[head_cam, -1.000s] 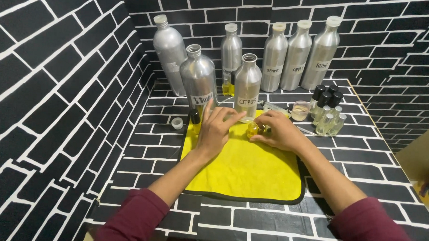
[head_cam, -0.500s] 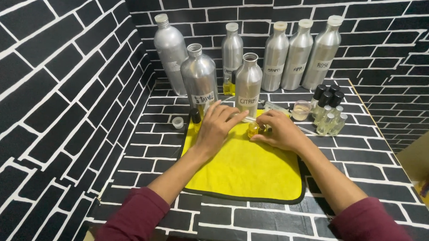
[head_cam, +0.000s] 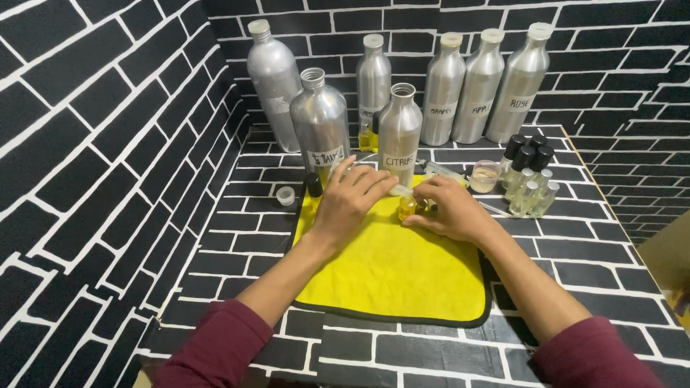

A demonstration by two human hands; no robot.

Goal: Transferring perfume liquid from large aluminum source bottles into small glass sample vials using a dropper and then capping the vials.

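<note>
Little has shifted since the earlier frame: both hands remain at frame centre on the yellow cloth (head_cam: 392, 272). Right hand (head_cam: 455, 212) pinches a small amber-filled bottle (head_cam: 406, 208) with narrow fingers. Left hand (head_cam: 350, 202) lies flat, fingers spread wide, beside it, below the open silver bottle (head_cam: 399, 135).
</note>
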